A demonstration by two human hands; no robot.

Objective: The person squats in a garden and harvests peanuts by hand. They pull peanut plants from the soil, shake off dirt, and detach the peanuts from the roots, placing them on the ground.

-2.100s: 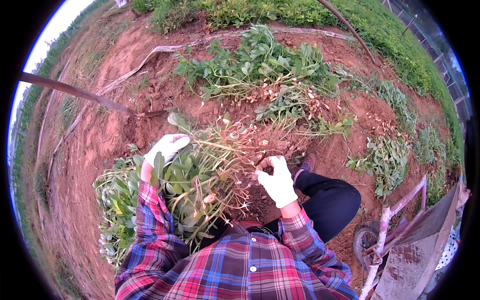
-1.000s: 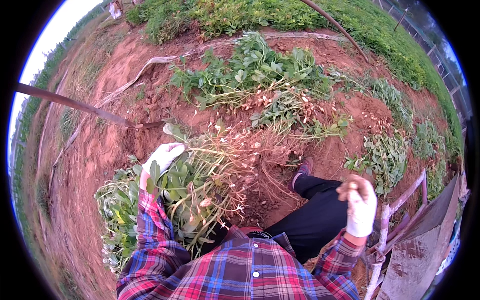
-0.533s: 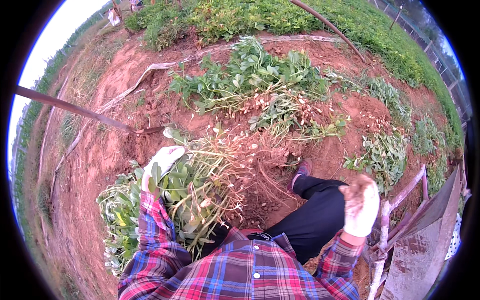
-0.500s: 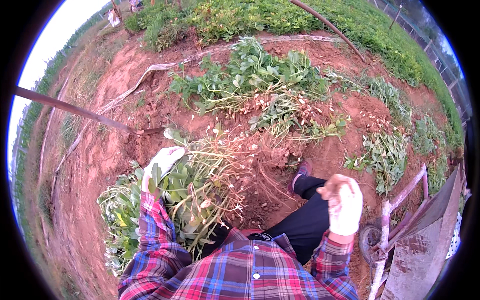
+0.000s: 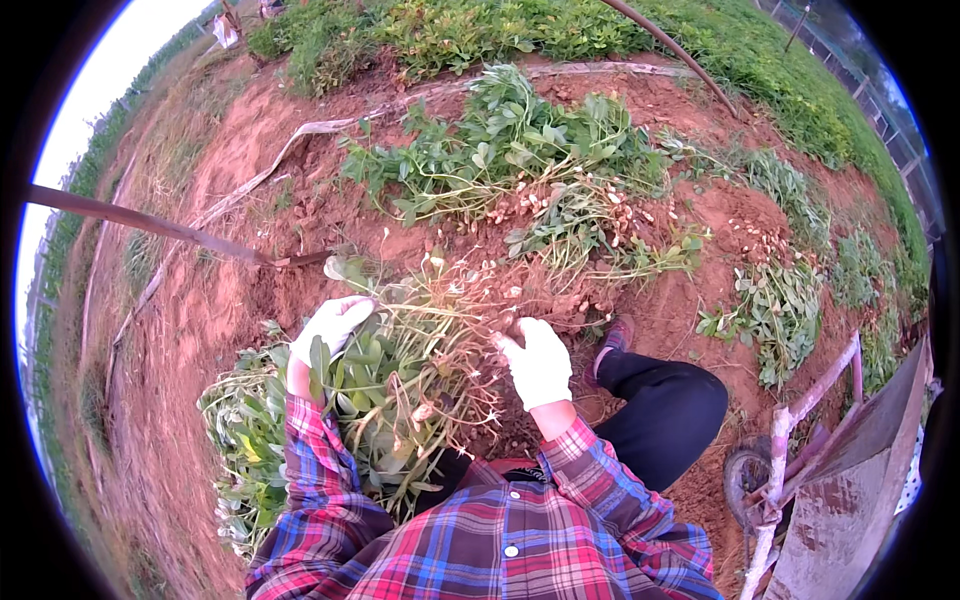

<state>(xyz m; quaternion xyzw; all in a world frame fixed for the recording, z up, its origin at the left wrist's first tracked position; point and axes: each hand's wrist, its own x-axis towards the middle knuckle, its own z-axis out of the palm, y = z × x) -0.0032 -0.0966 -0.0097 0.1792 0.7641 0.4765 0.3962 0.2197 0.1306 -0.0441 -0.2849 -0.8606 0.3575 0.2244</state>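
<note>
A bunch of uprooted peanut plants point(image 5: 400, 375) lies across my lap, leaves to the left and pale roots with pods to the right. My left hand point(image 5: 337, 325), in a white glove, is closed around its leafy stems. At the root end is my right hand point(image 5: 540, 368), gloved too, with soil-stained fingertips. Its fingers are bent in among the roots; whatever they pinch is too small to make out. Beside my left forearm sits a heap of leafy plants point(image 5: 245, 440).
More pulled peanut plants point(image 5: 520, 150) are piled ahead on the red soil, with pods point(image 5: 765, 245) farther right. A wooden-handled hoe point(image 5: 150, 225) lies at left; another pole point(image 5: 670, 55) slants at the top. To my right stands a wheeled cart point(image 5: 840, 500).
My right hand has swung left, from above my right knee to the roots of the bunch. My left hand keeps its hold, nearly in place.
</note>
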